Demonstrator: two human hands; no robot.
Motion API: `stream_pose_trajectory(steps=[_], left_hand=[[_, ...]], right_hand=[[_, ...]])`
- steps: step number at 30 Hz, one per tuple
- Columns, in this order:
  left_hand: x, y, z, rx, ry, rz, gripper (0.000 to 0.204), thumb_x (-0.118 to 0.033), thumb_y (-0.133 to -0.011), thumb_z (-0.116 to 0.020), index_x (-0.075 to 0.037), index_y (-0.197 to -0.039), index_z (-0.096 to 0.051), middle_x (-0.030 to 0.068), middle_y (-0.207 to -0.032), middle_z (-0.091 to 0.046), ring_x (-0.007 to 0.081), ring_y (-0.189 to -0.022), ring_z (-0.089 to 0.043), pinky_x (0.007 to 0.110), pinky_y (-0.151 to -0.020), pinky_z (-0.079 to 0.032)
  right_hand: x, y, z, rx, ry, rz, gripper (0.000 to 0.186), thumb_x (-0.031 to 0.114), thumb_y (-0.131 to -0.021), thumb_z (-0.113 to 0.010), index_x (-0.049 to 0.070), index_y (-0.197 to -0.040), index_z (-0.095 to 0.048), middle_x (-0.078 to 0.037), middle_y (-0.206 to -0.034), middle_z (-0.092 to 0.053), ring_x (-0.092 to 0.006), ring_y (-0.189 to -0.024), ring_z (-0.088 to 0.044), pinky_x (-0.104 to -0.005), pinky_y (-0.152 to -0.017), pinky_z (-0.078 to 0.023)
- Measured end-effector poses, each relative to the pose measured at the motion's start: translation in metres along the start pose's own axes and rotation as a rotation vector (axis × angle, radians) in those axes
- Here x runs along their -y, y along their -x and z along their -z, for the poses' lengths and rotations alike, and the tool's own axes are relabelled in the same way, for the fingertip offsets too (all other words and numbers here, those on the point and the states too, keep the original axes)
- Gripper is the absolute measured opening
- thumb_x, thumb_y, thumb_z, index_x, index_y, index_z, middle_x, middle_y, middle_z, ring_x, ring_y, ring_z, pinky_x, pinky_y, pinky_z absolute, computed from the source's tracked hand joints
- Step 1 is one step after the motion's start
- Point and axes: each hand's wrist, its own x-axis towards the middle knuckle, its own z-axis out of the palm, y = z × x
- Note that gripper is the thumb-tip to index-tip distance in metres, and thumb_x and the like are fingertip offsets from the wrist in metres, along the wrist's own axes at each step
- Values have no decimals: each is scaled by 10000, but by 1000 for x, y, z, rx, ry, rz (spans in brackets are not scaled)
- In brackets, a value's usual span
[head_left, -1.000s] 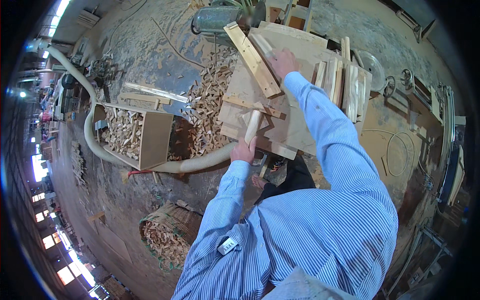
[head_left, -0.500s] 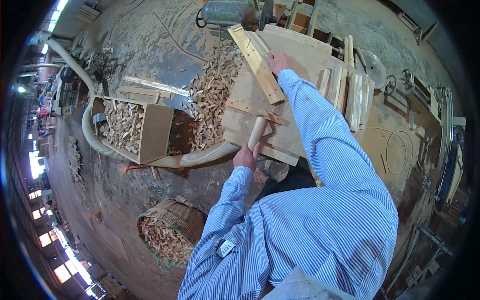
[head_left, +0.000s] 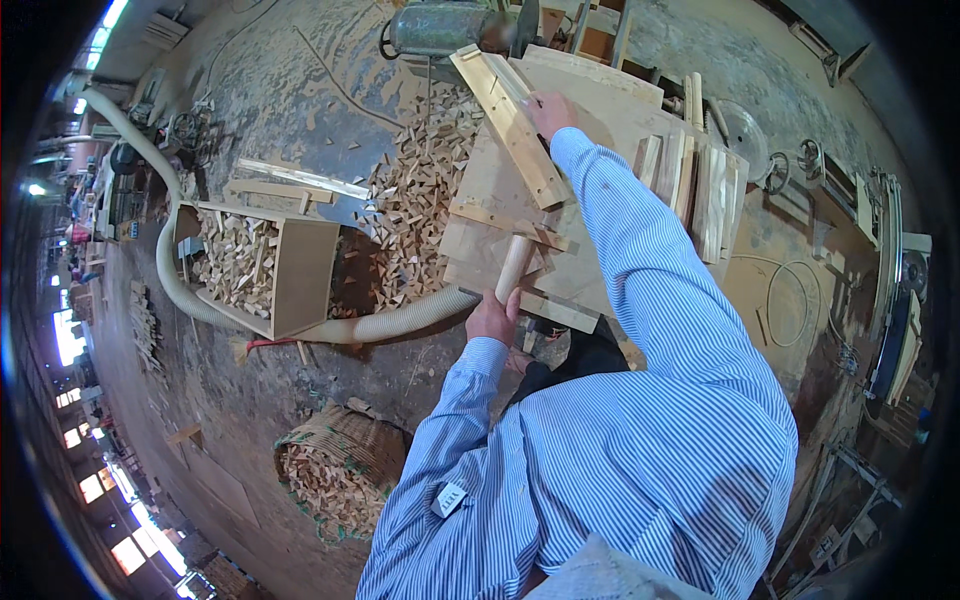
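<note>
Since a second ago, both arms have stretched further over the bench, and the right hand [head_left: 548, 112] has travelled up the long timber rail [head_left: 510, 125] toward its far end. I record that hand pressed flat against the rail, fingers laid along its edge; whether it grips or merely steadies, I cannot tell. The left hand [head_left: 492, 318] is clenched around the near end of a short round peg [head_left: 513, 268], which stands tilted against the work board [head_left: 500, 195] just beside a thin cross batten [head_left: 510, 225].

A grey motor unit [head_left: 440, 27] sits immediately beyond the rail's far end. Offcuts [head_left: 415, 200] lie heaped at the board's left edge, with a dust hose [head_left: 390, 322] running below it and a box of scraps [head_left: 255, 270] further left.

Risk, in my judgement: the reach is long, and should the rail slide under uneven pressure, the right fingers could be carried toward the machine. The peg, held only at one end, could slip off the board.
</note>
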Motion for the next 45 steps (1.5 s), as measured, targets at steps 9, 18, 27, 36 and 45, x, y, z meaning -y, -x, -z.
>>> stream_pose_trajectory(steps=[9, 18, 27, 36, 45], left_hand=[[-44, -49, -3, -38, -61, -28, 593, -592, -992, -506, -2, -1010, -559, 266, -790, -694, 460, -767, -690, 549, -687, -542], [-73, -79, -7, -71, -39, -26, 609, -608, -998, -479, -6, -992, -568, 289, -826, -684, 484, -803, -673, 562, -713, -526], [-61, -64, -7, -114, -43, -66, 620, -616, -991, -476, -4, -983, -574, 293, -824, -684, 489, -788, -670, 577, -710, -520], [-30, -26, -3, -53, -29, -31, 605, -604, -993, -478, -6, -1006, -570, 305, -853, -686, 491, -820, -671, 590, -742, -513], [-1, 2, -3, -52, -19, -24, 581, -588, -982, -534, -10, -937, -573, 265, -790, -684, 467, -763, -675, 557, -686, -531]], right_hand=[[-23, -60, 13, -96, 72, 12, 314, 369, -942, -622, 171, -1146, -755, -187, -1088, -715, -385, -1016, -671, -479, -919, -520], [-31, -90, 38, -22, 46, 13, 346, 382, -939, -620, 177, -1193, -735, -189, -1172, -700, -389, -1052, -667, -479, -948, -515], [-30, -41, 78, -90, 271, 27, 353, 366, -903, -664, 116, -1145, -727, -227, -1207, -657, -388, -1111, -630, -490, -974, -504], [-28, 25, 46, 30, 27, -24, 315, 318, -931, -643, 107, -1148, -733, -216, -1129, -698, -403, -1070, -648, -485, -946, -513], [-15, -6, -7, -34, -4, 22, 428, 408, -948, -637, 95, -1231, -711, -211, -1148, -702, -387, -1075, -659, -461, -957, -504]])
